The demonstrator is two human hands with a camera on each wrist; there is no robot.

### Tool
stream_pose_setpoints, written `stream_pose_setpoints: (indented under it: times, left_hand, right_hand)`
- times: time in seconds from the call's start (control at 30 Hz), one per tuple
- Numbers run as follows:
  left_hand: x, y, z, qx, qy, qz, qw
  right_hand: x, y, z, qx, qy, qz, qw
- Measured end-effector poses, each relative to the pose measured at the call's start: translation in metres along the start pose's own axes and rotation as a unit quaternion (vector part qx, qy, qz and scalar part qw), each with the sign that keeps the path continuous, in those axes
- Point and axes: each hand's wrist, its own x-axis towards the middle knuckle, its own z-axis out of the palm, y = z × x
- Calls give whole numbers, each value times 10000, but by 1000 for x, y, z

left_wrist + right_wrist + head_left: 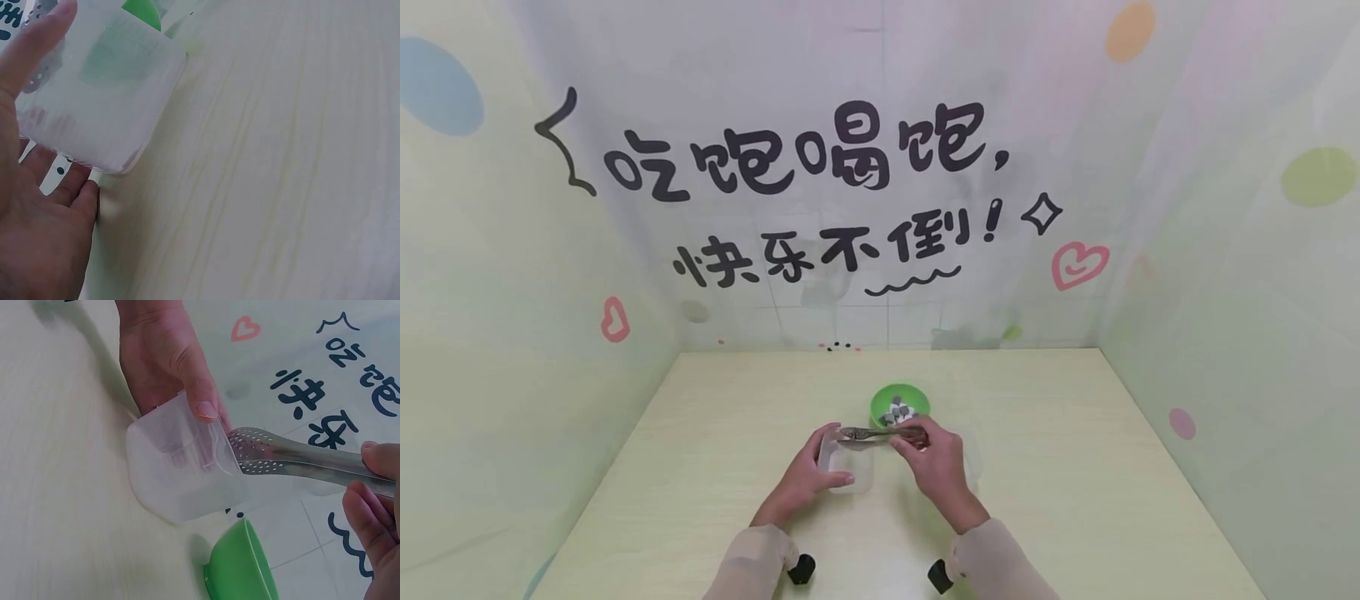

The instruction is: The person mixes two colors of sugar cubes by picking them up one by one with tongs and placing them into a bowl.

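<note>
My left hand (801,483) grips a translucent plastic box (175,472) by its side, thumb along the rim and fingers behind. In the left wrist view the box (119,119) is tilted, its near corner just above or on the table; I cannot tell which. With its thumb and fingers my right hand (942,467) pinches metal tongs (312,461). Their perforated tips (253,449) reach the box's opening and stand slightly apart; nothing shows between them. Beyond both hands sits a green bowl (880,402) holding several grey and white cubes (898,413).
Another clear plastic piece (973,460) lies partly hidden behind the right hand. The pale wooden table (715,433) meets a printed backdrop (790,325) at its far edge and on both sides. Black wrist straps (802,569) hang by the sleeves.
</note>
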Motion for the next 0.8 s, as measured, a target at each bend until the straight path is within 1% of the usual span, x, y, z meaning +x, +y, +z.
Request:
stream_pose_setpoints:
  times: [0.17, 0.3, 0.43, 0.47, 0.53, 0.6, 0.7, 0.73, 0.8]
  left_hand:
    - [0, -1, 1, 86, 32, 46, 9999]
    - [0, 0, 2, -33, 58, 25, 10000]
    - [0, 1, 2, -129, 113, 23, 9998]
    - [-1, 3, 3, -159, 118, 32, 9998]
    - [-5, 11, 2, -224, 114, 65, 9997]
    - [-10, 22, 0, -308, 74, 69, 9995]
    - [-17, 38, -2, -295, 29, 60, 9995]
    - [-17, 39, -3, -271, 27, 45, 9996]
    - [-13, 31, -1, -221, 60, 5, 9997]
  right_hand:
    - [1, -4, -4, 45, 171, -68, 9998]
    - [3, -6, -7, 156, 326, -88, 9993]
    - [4, -5, -8, 192, 395, -77, 9990]
    - [4, -5, -8, 191, 401, -68, 9990]
    - [4, -3, -9, 181, 412, -64, 9990]
    - [4, -3, -9, 184, 429, -54, 9989]
    - [5, -3, -8, 221, 434, -37, 9988]
    - [5, -3, -8, 247, 422, -8, 9988]
    - [4, -4, -7, 299, 385, 38, 9988]
